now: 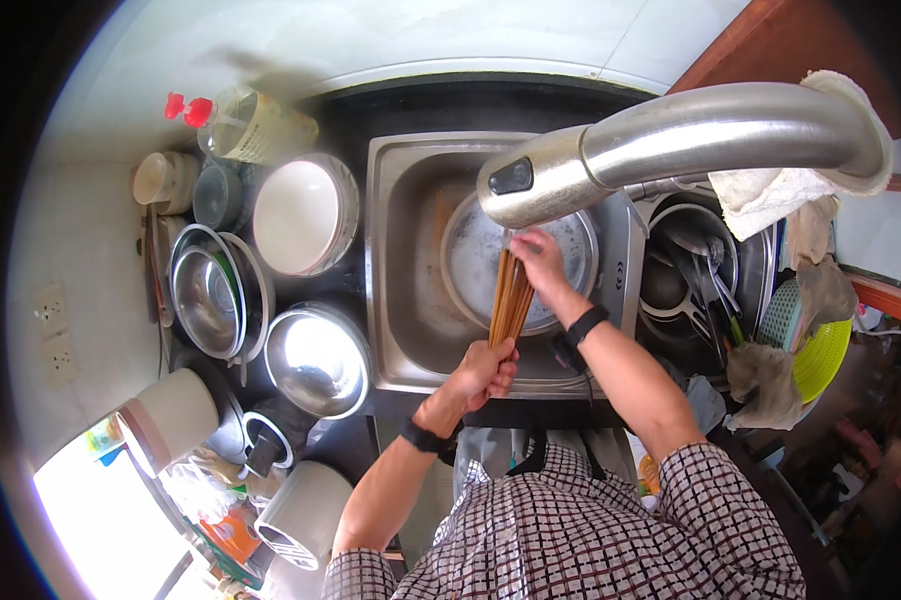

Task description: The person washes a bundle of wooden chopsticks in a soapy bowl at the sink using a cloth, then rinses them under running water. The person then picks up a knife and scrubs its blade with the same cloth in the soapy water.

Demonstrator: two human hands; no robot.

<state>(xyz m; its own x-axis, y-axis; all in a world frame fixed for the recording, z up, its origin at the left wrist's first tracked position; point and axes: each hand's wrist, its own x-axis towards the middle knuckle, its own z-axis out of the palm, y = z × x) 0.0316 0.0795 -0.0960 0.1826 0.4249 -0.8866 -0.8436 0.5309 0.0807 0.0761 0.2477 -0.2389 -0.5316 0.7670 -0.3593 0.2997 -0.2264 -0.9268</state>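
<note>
My left hand [488, 369] is wrapped around the lower end of a bundle of wooden chopsticks [512, 296]. The bundle slants upward over the stainless steel sink [405, 300]. At the upper tips, my right hand [540, 262] has its fingers curled on the chopsticks, just under the spout of the brushed metal faucet [544, 176]. A thin stream of water [506, 238] seems to fall there. Below both hands, a round metal basin [461, 259] sits in the sink with suds or cloudy water in it. The faucet hides part of its rim.
Left of the sink stand a white bowl stack [296, 217], metal bowls [319, 360] and a bottle with a red pump [259, 124]. To the right are a pot with utensils [694, 255], a yellow-green colander [822, 360] and cloths [765, 382]. A white cloth [765, 199] hangs by the faucet.
</note>
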